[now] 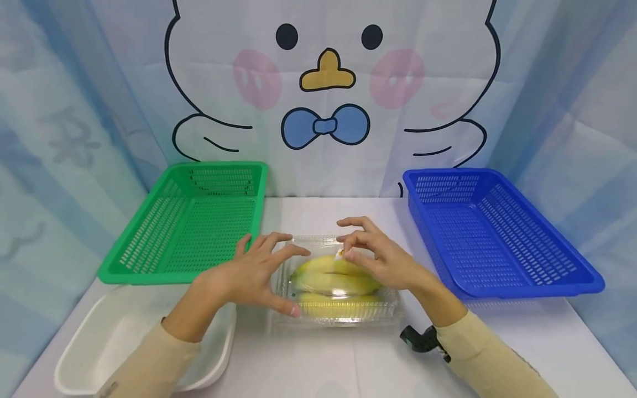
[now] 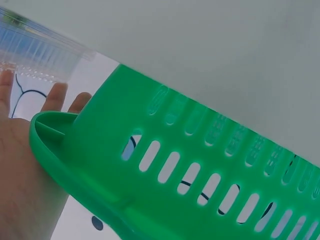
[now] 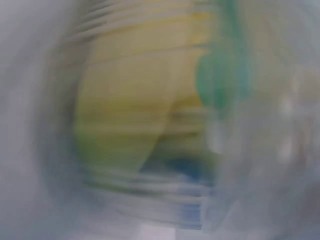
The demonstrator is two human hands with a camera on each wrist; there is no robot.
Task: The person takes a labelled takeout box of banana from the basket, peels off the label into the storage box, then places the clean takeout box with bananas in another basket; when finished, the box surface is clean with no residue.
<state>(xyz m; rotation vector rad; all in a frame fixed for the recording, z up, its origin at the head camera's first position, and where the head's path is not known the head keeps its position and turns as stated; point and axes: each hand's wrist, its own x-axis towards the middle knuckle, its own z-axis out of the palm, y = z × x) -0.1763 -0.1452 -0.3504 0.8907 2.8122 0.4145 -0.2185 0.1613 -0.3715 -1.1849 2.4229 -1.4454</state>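
Several yellow bananas (image 1: 330, 282) lie inside a clear plastic clamshell box (image 1: 393, 312) at the middle of the table, its lid down over them. My left hand (image 1: 249, 279) is spread at the box's left side, thumb near the front edge and fingers over the lid. Over the right part of the lid is my right hand (image 1: 380, 257), its fingers loosely bent. A small white and orange spot shows beside its thumb tip; whether it is held or on the box, I cannot tell. Blurred yellow bananas (image 3: 130, 90) fill the right wrist view.
A green basket (image 1: 259, 221) stands back left, its rim close to my left hand (image 2: 25, 175) in the left wrist view. A white basin (image 1: 229, 342) sits front left under my forearm. On the right is a blue basket (image 1: 527, 290). Curtains hang around the table.
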